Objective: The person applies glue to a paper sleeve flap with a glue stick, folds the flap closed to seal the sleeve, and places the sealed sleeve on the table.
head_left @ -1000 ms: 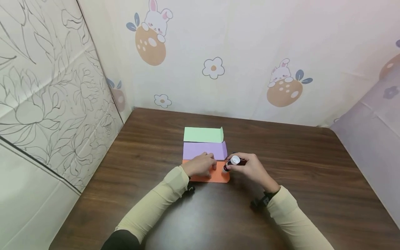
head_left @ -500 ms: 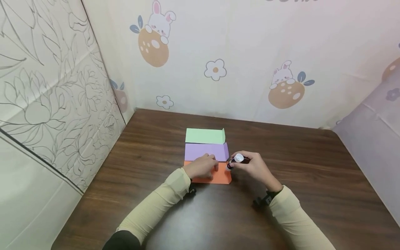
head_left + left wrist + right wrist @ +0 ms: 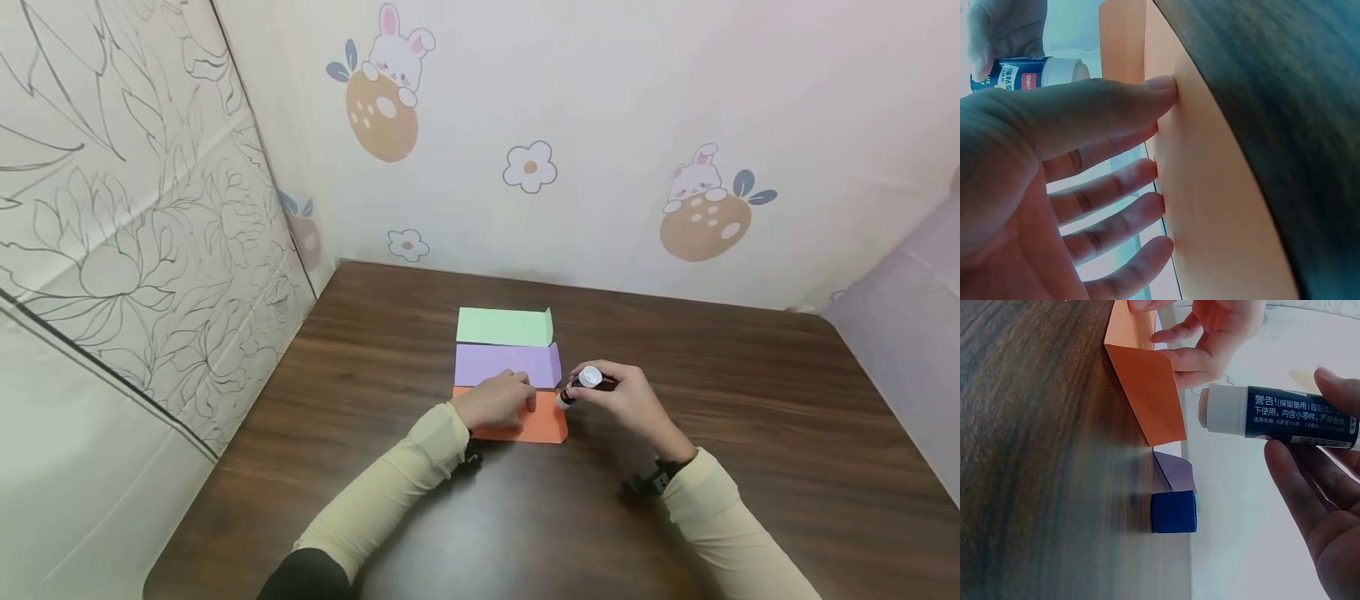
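An orange paper strip (image 3: pixel 546 427) lies on the table, its right end a flap (image 3: pixel 1147 394) folded up from the surface. My left hand (image 3: pixel 498 402) rests on the strip, its thumb and fingertips touching the paper, fingers spread in the left wrist view. In my right hand (image 3: pixel 626 400) a dark blue glue stick (image 3: pixel 1300 415) is pinched between thumb and fingers. Its cap is off and the pale glue tip (image 3: pixel 1203 409) shows, pointing toward the orange strip's right end. In the right wrist view the tip stands apart from the flap.
Beyond the orange strip lie a purple strip (image 3: pixel 502 365) and a light green strip (image 3: pixel 502 327), both with raised right ends. A blue cap (image 3: pixel 1174 512) stands on the dark wooden table (image 3: pixel 750 392), near the strips. A patterned wall (image 3: pixel 600 100) rises behind the table.
The glue stick has shifted slightly right over the orange strip, toward its flap end. My left hand stays on the strip. The head view has swung a little left.
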`<control>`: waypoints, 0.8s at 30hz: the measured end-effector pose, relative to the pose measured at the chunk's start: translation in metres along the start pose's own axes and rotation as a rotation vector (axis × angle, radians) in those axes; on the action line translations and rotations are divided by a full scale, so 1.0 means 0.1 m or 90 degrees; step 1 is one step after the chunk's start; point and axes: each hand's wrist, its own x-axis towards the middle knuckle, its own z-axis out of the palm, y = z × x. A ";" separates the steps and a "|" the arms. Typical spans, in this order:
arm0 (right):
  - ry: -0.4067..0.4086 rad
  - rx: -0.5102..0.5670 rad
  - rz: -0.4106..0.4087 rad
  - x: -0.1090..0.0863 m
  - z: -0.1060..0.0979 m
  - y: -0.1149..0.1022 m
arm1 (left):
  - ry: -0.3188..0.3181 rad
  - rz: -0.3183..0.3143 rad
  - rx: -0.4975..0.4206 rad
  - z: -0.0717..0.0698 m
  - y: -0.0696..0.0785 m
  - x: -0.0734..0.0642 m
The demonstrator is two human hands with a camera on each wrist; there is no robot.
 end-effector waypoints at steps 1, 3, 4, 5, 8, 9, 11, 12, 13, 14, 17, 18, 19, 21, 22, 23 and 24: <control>0.000 0.000 -0.001 0.00 -0.01 0.00 | -0.001 -0.002 0.002 -0.01 0.01 0.01; -0.001 0.002 -0.003 0.00 -0.03 0.01 | -0.004 -0.007 0.005 -0.01 0.02 0.02; 0.000 0.004 -0.003 0.00 -0.03 0.01 | -0.007 -0.010 0.007 -0.01 0.02 0.02; 0.001 0.006 -0.003 0.00 -0.04 0.01 | -0.009 -0.011 0.006 -0.01 0.02 0.02; 0.008 0.006 -0.002 0.00 -0.06 0.01 | -0.011 -0.011 0.006 -0.01 0.03 0.03; 0.011 0.006 -0.001 -0.01 -0.06 0.01 | -0.010 -0.009 0.006 -0.01 0.03 0.03; 0.015 0.005 0.003 -0.01 -0.07 0.01 | -0.010 -0.009 0.002 -0.01 0.03 0.02; 0.016 0.005 0.005 -0.02 -0.08 0.01 | -0.010 -0.008 -0.001 -0.01 0.04 0.02; 0.017 0.004 0.006 -0.02 -0.09 0.02 | -0.010 -0.008 -0.004 0.00 0.04 0.02; 0.017 0.002 0.009 -0.03 -0.10 -0.02 | -0.011 -0.007 -0.006 0.00 0.04 0.02; 0.017 -0.003 0.013 -0.04 -0.13 -0.02 | -0.009 -0.006 -0.013 0.01 0.04 0.02; 0.021 -0.004 0.013 -0.04 -0.14 -0.01 | -0.006 -0.003 -0.012 0.01 0.04 0.01; 0.025 -0.007 0.012 -0.04 -0.14 0.00 | -0.002 -0.003 -0.013 0.01 0.04 0.01; 0.033 -0.005 0.011 -0.04 -0.13 0.07 | 0.003 0.000 -0.012 0.02 0.05 0.00; 0.038 -0.007 0.008 -0.03 -0.14 0.08 | 0.009 0.002 -0.008 0.00 0.06 0.01; 0.045 -0.010 0.005 -0.02 -0.15 0.09 | 0.016 0.005 -0.004 -0.01 0.07 0.03; 0.051 -0.012 0.002 -0.01 -0.17 0.10 | 0.022 0.007 -0.001 -0.02 0.09 0.04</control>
